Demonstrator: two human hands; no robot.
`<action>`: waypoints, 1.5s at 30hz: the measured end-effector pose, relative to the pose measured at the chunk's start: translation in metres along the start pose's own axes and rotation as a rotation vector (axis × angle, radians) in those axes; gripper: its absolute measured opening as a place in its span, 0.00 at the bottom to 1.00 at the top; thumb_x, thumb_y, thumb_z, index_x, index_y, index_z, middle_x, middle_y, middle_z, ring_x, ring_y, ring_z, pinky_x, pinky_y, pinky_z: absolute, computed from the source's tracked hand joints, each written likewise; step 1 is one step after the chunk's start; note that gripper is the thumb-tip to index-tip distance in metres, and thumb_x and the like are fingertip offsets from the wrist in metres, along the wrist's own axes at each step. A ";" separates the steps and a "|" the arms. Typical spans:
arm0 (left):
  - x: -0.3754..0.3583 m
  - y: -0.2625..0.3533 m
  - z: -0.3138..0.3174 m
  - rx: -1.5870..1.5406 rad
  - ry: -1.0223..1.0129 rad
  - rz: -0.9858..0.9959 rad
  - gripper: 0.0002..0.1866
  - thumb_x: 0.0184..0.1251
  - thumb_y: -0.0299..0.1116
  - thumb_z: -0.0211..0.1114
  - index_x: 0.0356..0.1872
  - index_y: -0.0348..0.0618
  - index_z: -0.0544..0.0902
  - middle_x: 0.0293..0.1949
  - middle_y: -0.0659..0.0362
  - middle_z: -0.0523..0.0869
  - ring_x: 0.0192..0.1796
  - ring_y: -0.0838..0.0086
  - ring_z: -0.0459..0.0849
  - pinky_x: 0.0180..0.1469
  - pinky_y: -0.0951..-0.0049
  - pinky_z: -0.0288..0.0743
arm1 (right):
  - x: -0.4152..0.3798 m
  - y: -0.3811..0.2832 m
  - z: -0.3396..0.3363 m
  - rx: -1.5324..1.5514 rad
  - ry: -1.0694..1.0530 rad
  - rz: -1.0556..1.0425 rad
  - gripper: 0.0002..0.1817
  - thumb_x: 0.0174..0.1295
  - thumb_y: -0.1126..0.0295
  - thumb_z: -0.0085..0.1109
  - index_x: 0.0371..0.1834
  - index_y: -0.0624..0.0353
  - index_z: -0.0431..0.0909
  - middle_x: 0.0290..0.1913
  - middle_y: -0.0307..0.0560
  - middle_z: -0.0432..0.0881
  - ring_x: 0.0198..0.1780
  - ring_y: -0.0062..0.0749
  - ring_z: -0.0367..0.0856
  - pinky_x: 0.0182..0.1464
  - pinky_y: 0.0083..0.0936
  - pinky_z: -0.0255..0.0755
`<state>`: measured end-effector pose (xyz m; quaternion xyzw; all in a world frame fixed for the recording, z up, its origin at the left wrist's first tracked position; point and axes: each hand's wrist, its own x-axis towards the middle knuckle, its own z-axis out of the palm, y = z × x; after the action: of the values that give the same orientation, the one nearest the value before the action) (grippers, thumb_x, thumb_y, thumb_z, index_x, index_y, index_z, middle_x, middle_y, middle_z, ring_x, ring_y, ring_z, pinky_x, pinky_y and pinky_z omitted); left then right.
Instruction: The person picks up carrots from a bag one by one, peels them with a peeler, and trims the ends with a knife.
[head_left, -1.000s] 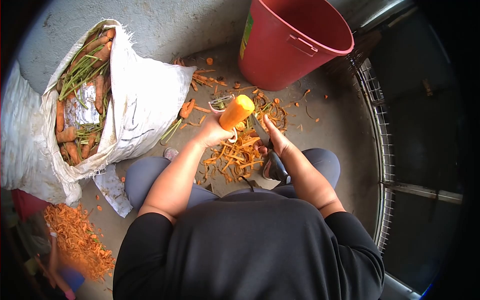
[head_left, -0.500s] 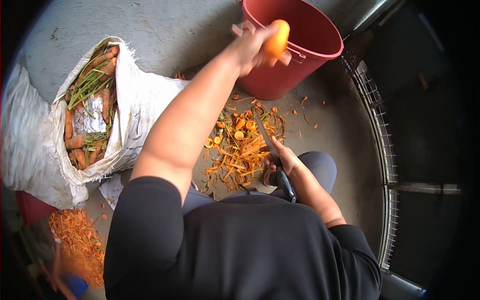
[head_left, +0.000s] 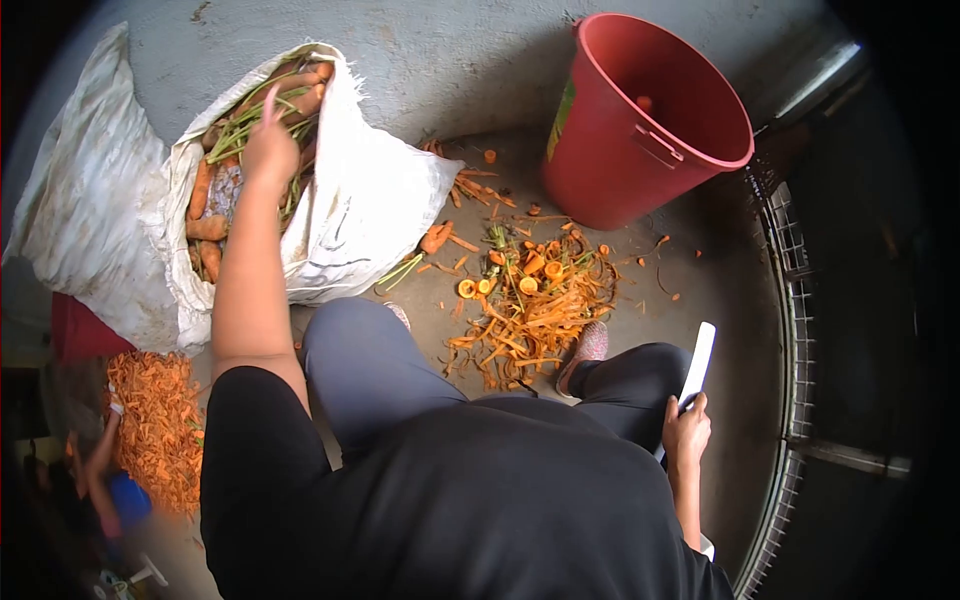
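My left hand (head_left: pixel 271 155) is over the mouth of a white woven sack (head_left: pixel 350 205), among unpeeled carrots (head_left: pixel 208 228) and green stems (head_left: pixel 233 133). Its back faces me and most fingers are hidden; a pinkish narrow tip, perhaps a wrapped finger, points up from it. Whether it grips anything does not show. At the right, beside my knee, my right hand (head_left: pixel 686 432) is closed round the handle of a knife (head_left: pixel 697 365), its broad pale blade pointing up and away. A red bucket (head_left: pixel 610 150) stands ahead, with an orange carrot piece (head_left: pixel 645 103) visible inside.
Orange peelings (head_left: pixel 540 320) and cut carrot ends lie on the floor between my feet. A bigger heap of peelings (head_left: pixel 155 430) is at lower left, near another person's arm (head_left: pixel 103 455). A wire mesh (head_left: pixel 797 350) runs along the right; a grey wall (head_left: pixel 430 60) stands behind.
My left hand has left the bucket, where it held a peeled carrot, and moved left to the sack; the carrot is out of it. My right hand has moved right with the knife.
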<state>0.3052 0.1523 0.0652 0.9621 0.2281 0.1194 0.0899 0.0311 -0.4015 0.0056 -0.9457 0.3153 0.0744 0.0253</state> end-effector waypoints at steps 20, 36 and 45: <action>-0.015 -0.123 0.031 0.055 0.340 -0.094 0.11 0.52 0.35 0.63 0.35 0.41 0.82 0.42 0.49 0.78 0.43 0.56 0.78 0.46 0.62 0.71 | 0.000 -0.004 -0.002 -0.105 0.078 -0.109 0.31 0.54 0.53 0.55 0.55 0.63 0.62 0.43 0.62 0.74 0.42 0.54 0.76 0.43 0.40 0.70; -0.068 0.089 0.015 -0.630 -0.243 0.523 0.12 0.54 0.35 0.63 0.32 0.36 0.81 0.44 0.48 0.79 0.44 0.64 0.79 0.48 0.69 0.70 | 0.008 -0.022 -0.012 -0.049 0.069 -0.166 0.30 0.53 0.54 0.56 0.55 0.61 0.65 0.46 0.59 0.73 0.44 0.52 0.75 0.45 0.40 0.69; 0.008 -0.175 0.055 0.440 -0.066 -0.192 0.17 0.65 0.34 0.42 0.47 0.40 0.76 0.53 0.51 0.73 0.49 0.55 0.77 0.48 0.61 0.73 | 0.010 -0.024 -0.012 0.021 0.201 -0.232 0.27 0.52 0.58 0.59 0.54 0.59 0.66 0.51 0.55 0.68 0.53 0.49 0.67 0.52 0.37 0.64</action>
<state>0.2537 0.3037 -0.0253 0.9358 0.3359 0.0262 -0.1034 0.0552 -0.3890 0.0163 -0.9782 0.2056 -0.0273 0.0118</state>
